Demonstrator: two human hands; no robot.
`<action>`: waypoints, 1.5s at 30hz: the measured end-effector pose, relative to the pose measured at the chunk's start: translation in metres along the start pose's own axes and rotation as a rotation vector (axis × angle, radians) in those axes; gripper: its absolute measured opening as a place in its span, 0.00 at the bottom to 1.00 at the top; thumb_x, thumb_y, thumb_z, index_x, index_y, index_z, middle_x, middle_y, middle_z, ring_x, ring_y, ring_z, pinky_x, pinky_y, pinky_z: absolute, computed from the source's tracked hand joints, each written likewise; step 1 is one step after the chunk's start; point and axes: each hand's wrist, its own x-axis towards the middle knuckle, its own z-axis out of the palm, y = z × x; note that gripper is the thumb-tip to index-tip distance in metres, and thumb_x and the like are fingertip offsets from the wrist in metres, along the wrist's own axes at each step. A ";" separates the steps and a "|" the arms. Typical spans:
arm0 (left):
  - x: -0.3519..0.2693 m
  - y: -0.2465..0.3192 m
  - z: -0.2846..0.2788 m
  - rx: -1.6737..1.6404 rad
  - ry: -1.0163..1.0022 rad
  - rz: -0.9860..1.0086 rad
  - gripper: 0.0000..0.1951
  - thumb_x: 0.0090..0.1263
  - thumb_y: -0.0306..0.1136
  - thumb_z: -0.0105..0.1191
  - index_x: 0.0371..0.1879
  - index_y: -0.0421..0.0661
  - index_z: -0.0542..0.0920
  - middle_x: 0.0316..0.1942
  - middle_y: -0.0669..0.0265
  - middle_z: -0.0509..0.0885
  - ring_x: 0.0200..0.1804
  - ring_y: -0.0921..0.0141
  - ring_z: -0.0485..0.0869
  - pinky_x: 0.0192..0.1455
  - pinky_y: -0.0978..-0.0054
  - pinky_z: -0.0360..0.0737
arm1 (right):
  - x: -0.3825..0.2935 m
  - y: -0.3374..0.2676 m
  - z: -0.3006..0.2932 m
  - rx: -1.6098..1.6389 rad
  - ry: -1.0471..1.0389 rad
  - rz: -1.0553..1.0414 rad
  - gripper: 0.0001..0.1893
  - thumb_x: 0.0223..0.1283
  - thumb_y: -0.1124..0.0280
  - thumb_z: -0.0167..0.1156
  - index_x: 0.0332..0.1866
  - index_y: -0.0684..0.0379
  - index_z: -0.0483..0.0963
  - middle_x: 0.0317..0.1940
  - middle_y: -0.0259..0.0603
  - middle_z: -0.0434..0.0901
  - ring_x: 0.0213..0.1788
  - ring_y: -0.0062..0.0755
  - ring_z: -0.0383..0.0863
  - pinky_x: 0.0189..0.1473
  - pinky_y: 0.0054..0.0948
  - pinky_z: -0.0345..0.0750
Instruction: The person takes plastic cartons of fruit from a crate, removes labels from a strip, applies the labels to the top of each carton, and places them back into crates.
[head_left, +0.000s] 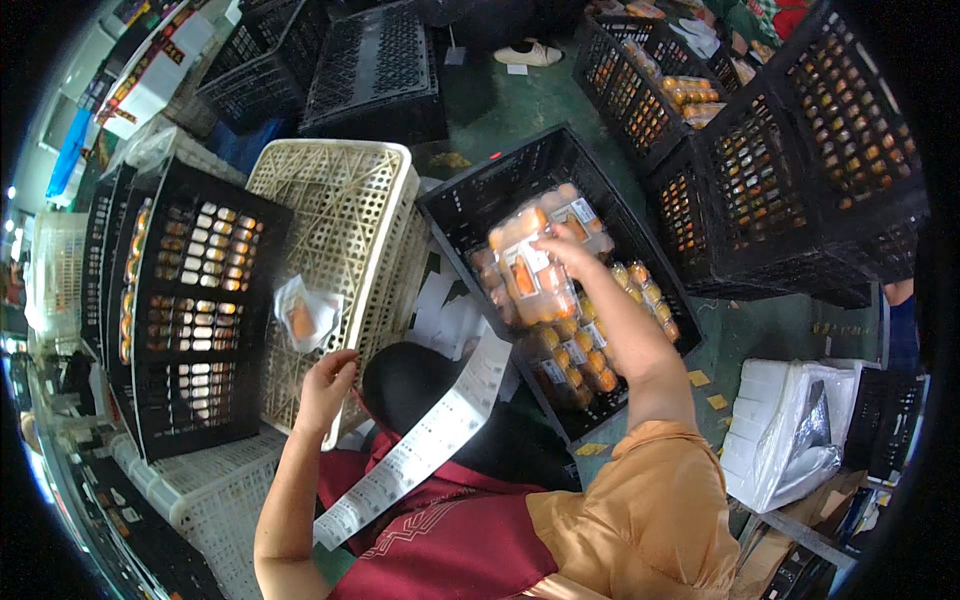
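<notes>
In the head view, my right hand (566, 251) grips the edge of a clear plastic pack of orange fruit (529, 281) that bears a printed label. This pack is above other packs in a black plastic crate (637, 225); a second labelled pack (577, 221) lies just behind my fingers. My left hand (330, 375), fingers curled, hovers at the near rim of an upturned cream plastic crate (337, 195). Whether anything is between its fingertips cannot be made out. Just beyond it, a small heap of printed labels (304, 315) rests on the crate.
A long strip of printed labels (427, 442) drapes across my lap. Black crates with fruit stand at left (202, 300) and right (765, 172). A white foam box (780, 435) in plastic film sits at right. Yellow paper pieces (709, 390) litter the green floor.
</notes>
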 end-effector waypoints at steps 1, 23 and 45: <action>0.009 -0.005 0.004 0.060 -0.036 -0.060 0.14 0.64 0.30 0.50 0.47 0.38 0.77 0.37 0.63 0.81 0.38 0.76 0.77 0.42 0.78 0.74 | -0.001 0.006 0.004 0.035 -0.019 0.049 0.21 0.47 0.76 0.63 0.49 0.62 0.68 0.38 0.42 0.78 0.40 0.30 0.79 0.35 0.28 0.80; 0.164 0.039 0.064 0.326 -0.350 0.023 0.14 0.64 0.34 0.50 0.45 0.42 0.77 0.38 0.59 0.82 0.38 0.69 0.80 0.41 0.75 0.75 | 0.079 0.117 -0.022 -0.522 0.163 0.321 0.37 0.47 0.39 0.56 0.39 0.73 0.73 0.33 0.56 0.80 0.40 0.49 0.80 0.45 0.35 0.74; 0.262 0.029 0.193 0.251 -0.591 0.153 0.13 0.63 0.32 0.52 0.44 0.40 0.77 0.39 0.56 0.81 0.41 0.67 0.80 0.44 0.74 0.75 | 0.073 0.116 0.016 -0.929 0.349 0.074 0.32 0.62 0.47 0.39 0.51 0.72 0.65 0.48 0.61 0.71 0.53 0.53 0.71 0.55 0.39 0.68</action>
